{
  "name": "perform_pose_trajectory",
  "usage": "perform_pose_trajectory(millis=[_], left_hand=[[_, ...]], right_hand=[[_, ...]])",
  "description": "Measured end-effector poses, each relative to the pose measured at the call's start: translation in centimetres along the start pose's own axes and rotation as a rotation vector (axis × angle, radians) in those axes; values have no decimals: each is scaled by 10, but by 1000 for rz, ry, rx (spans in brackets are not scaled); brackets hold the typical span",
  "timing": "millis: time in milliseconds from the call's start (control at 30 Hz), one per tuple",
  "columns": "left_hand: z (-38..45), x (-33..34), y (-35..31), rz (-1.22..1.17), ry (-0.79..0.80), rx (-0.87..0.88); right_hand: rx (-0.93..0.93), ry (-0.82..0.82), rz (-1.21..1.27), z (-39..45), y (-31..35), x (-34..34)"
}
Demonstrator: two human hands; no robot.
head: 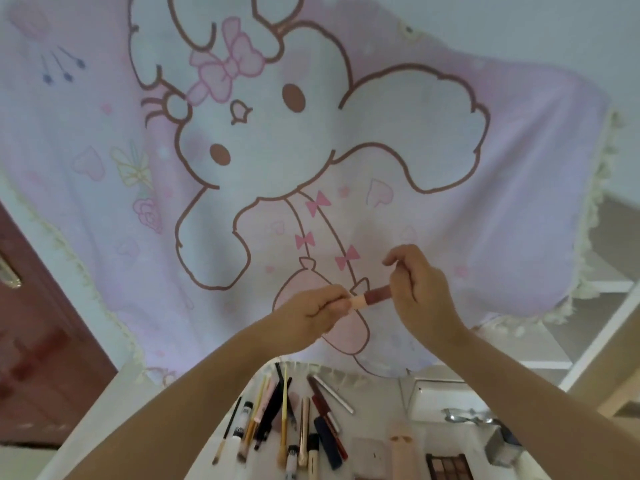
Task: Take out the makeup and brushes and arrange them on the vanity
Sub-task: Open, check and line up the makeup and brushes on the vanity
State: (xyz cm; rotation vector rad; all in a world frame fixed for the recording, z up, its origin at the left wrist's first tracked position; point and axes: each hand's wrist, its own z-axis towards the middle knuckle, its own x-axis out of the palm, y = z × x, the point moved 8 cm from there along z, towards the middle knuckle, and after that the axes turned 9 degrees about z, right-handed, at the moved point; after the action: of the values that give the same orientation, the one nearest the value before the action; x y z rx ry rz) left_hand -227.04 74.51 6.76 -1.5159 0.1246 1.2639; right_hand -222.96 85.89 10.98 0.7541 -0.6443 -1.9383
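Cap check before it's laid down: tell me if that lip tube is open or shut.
Cannot tell. Both hands grip the lip tube; pale and dark parts meet.

Pink cartoon cloth point(450, 209) against white wall point(519, 22); red-brown door point(38, 323) left.

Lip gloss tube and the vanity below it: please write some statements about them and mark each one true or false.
1. Both hands hold the lip gloss tube in the air, the left hand at its pale cap end and the right hand at its reddish end. True.
2. The tube lies on the vanity. False: it is held up in front of the pink cartoon cloth.
3. Brushes and pencils lie side by side on the vanity. True.
4. The eyeshadow palette is closed. False: it is open, its pans showing.
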Motion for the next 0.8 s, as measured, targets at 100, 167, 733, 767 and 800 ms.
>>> perform_pose_trajectory(millis=[100, 167, 733, 767, 800], left_hand=[[0, 13, 8, -217, 161, -109], [6, 4, 9, 128, 37, -75], [10, 23, -11, 1253, 14, 280], [10, 26, -5, 1205, 55, 205], [10, 29, -1, 1157, 69, 162]], right_hand=[[1, 19, -50, -1, -5, -2], [228, 101, -82, 2, -28, 1], [612, 857, -474, -36, -86, 44], [514, 816, -562, -33, -83, 43], [438, 791, -617, -33, -82, 42]])
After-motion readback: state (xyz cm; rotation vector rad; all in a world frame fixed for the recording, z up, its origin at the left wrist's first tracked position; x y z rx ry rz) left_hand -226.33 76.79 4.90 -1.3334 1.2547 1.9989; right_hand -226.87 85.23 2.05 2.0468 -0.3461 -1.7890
